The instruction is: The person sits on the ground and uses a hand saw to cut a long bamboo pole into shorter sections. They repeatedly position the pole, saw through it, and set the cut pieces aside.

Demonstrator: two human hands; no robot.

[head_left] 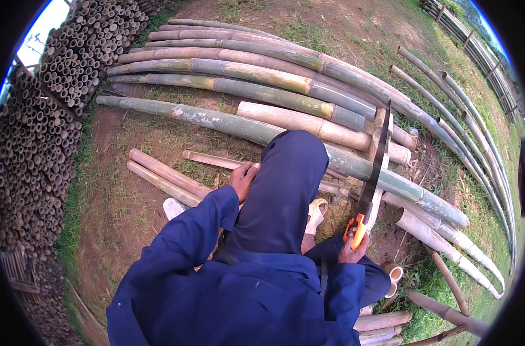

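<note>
My right hand (353, 249) is closed round the orange handle of a hand saw (376, 164). The saw's long dark blade points away from me and crosses over a green bamboo pole (383, 176). A pale wooden support (373, 209) shows beside and under the blade. My left hand (243, 180) rests against the side of my raised, dark-trousered knee, fingers loosely bent, with nothing seen in it. The leg is bent over the green pole and hides part of it. Whether the saw teeth have cut into the pole, I cannot tell.
Several long bamboo poles (233, 69) lie side by side beyond the green one. More poles (476, 135) lie at the far right. Cut bamboo is stacked in a tall pile (37, 150) on the left. Shorter lengths (170, 179) lie left of my knee.
</note>
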